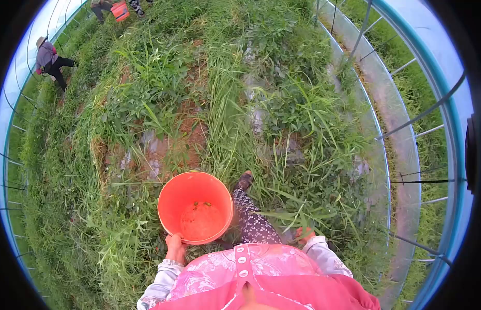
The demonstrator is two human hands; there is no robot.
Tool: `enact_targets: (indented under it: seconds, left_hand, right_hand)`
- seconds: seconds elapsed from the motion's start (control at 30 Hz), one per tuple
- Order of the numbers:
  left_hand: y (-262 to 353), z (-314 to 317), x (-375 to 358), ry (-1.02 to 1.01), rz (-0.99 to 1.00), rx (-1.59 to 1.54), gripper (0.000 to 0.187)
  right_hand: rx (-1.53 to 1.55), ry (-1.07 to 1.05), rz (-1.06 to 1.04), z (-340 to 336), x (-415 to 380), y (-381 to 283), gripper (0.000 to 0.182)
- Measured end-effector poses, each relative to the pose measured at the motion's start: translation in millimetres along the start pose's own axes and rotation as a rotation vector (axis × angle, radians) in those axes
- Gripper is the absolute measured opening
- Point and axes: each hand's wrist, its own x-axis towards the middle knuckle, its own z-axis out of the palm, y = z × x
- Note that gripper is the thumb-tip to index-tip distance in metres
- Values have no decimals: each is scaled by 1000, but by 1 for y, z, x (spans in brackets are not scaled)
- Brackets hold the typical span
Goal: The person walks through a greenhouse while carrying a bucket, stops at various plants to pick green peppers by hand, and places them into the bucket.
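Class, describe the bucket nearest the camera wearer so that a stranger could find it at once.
Start at the grassy strip running between the plastic tunnel walls. Low in the view, the person's left hand grips the rim of an orange bucket. Unlike the far bucket at the top, it is close, open and almost empty.

Left hand (174, 247) low with grip closed, right hand (304, 235) lowered, partly hidden, both arms bent, sleeved.
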Motion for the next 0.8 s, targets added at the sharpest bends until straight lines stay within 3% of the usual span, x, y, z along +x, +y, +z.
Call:
enact_targets:
  seconds: [0.1, 0.2, 0.23, 0.33, 0.43, 0.6, 0.8]
  left_hand:
    - [56, 65, 16, 35, -49, 134, 39]
    - [106, 115, 50, 20, -80, 171, 37]
    - [127, 132, 58, 10, -79, 181, 37]
    - [174, 167, 69, -13, 10, 66, 41]
    - [224, 205, 74, -18, 77, 20, 36]
    - [317, 269, 85, -38, 176, -66, 42]
    - [408, 355, 119, -141, 160, -81, 43]
  right_hand:
    - [263, 68, 121, 6, 4, -19, 23]
    - [-135, 146, -11, -23, 13, -60, 20]
    - [-126, 155, -5, -32, 20, -79, 20]
    - [380, 152, 335, -73, 40, -159, 19]
    - [472, 154, 270, -113, 64, -249, 22]
    - [523, 153, 52, -154, 112, -361, 26]
    - [518, 117, -43, -180, 165, -442, 26]
